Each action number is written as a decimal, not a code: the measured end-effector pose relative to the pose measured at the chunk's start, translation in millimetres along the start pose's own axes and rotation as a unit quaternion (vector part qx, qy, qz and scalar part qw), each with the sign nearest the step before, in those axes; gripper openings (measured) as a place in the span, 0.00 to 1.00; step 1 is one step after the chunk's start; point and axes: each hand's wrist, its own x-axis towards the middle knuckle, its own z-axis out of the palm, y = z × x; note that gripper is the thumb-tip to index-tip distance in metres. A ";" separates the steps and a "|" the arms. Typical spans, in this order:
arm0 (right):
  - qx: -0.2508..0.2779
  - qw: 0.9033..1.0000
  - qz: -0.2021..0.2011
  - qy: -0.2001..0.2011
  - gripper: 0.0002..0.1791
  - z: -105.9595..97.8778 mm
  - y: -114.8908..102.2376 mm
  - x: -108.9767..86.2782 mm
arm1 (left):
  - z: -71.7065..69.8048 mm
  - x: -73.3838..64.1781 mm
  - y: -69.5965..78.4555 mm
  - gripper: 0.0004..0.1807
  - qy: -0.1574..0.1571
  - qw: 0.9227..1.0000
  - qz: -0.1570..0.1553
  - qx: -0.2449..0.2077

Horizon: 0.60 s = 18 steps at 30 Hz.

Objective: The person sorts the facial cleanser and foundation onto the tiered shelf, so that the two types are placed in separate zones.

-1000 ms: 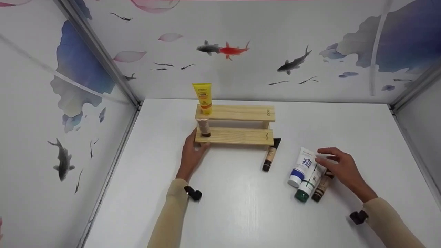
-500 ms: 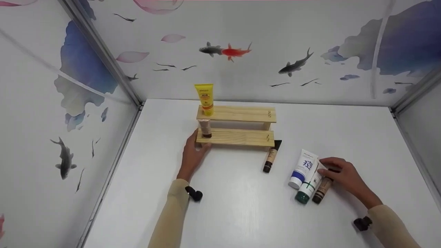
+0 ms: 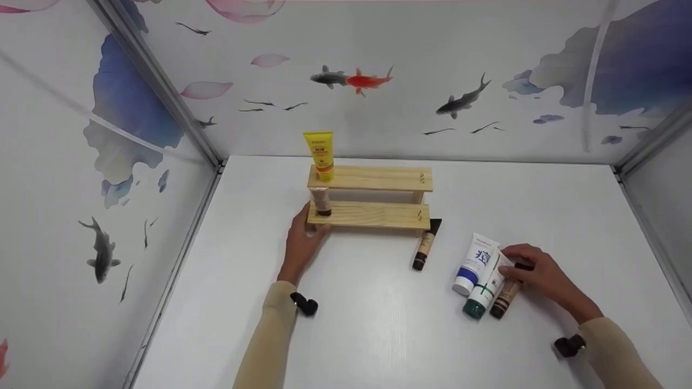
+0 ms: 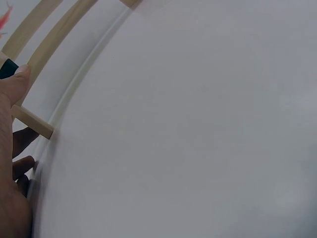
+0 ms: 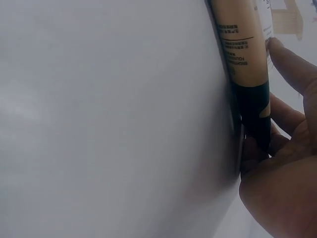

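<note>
My left hand [image 3: 304, 240] grips the left end of a two-tier wooden rack [image 3: 373, 215], thumb at the front edge of its lower board and fingers round the side. On that board a small beige tube [image 3: 321, 201] stands upright; a yellow tube [image 3: 322, 154] stands on the upper one. With thumb and fingertips my right hand [image 3: 538, 270] pinches the upper end of a white tube with a green cap [image 3: 488, 286], which lies on the table. A blue-banded white tube [image 3: 474, 265] lies to its left. On its right lies a brown tube [image 5: 242, 49], partly under my hand.
Another beige tube with dark ends [image 3: 424, 248] lies at the rack's right front corner. Printed panels [image 3: 357, 119] wall in the white table [image 3: 357, 335] at the back and both sides.
My right hand has come down and slightly right, from above the white tubes onto the green-capped tube's upper end. The left hand has kept its grip on the rack.
</note>
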 end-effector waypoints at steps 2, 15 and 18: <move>0.001 1.000 0.002 -0.007 0.26 -0.3 -1.2 0.9 | -0.7 0.2 0.8 0.51 0.002 1.000 -0.002 0.008; 0.013 0.999 0.018 -0.035 0.27 -6.0 -6.6 4.2 | 0.5 1.2 -0.4 0.49 -0.002 1.000 -0.004 0.014; 0.030 0.998 0.030 -0.042 0.30 -10.3 -10.2 5.9 | 0.0 1.3 -1.1 0.48 0.000 1.000 -0.008 0.015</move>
